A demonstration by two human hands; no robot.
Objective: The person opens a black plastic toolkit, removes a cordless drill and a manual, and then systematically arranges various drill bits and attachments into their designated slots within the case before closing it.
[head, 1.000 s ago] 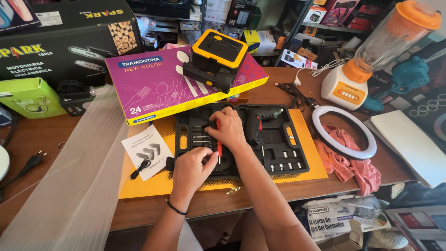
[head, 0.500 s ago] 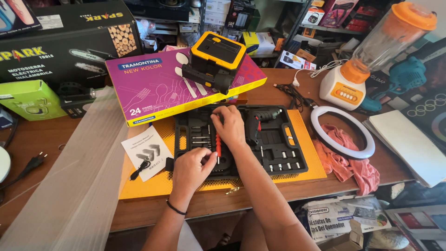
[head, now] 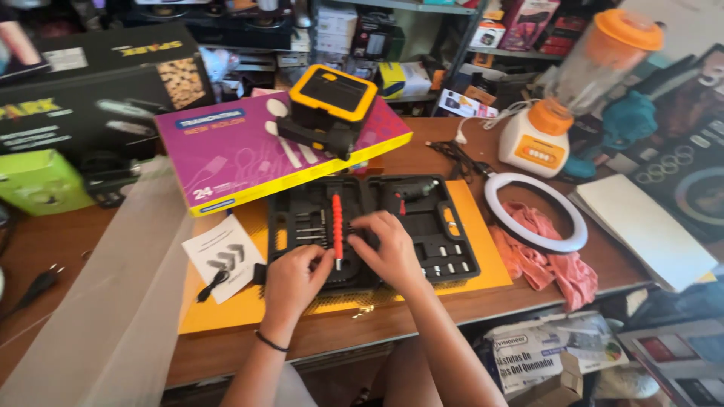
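Observation:
An open black tool case (head: 445, 226) lies on a yellow sheet (head: 490, 264) in the middle of the wooden table. A red-handled screwdriver (head: 337, 218) lies upright along the case's centre. My left hand (head: 292, 280) is curled at the screwdriver's near tip, thumb and fingers pinching it. Just right of the screwdriver, my right hand (head: 391, 255) rests on the case with its fingers spread and nothing in it. A small dark power screwdriver (head: 413, 190) sits in the case's far right half, and several bits fill its slots.
A purple flat box (head: 241, 154) with a yellow-black case (head: 333, 98) on it lies behind. A blender (head: 562, 113), white ring light (head: 535, 218) and pink cloth (head: 554, 264) are at right. A leaflet (head: 222, 252), translucent plastic (head: 113, 309) and boxes (head: 90, 98) are at left.
My right hand has drawn back toward me off the case's middle, uncovering the red screwdriver. My left hand stays at the screwdriver's near end.

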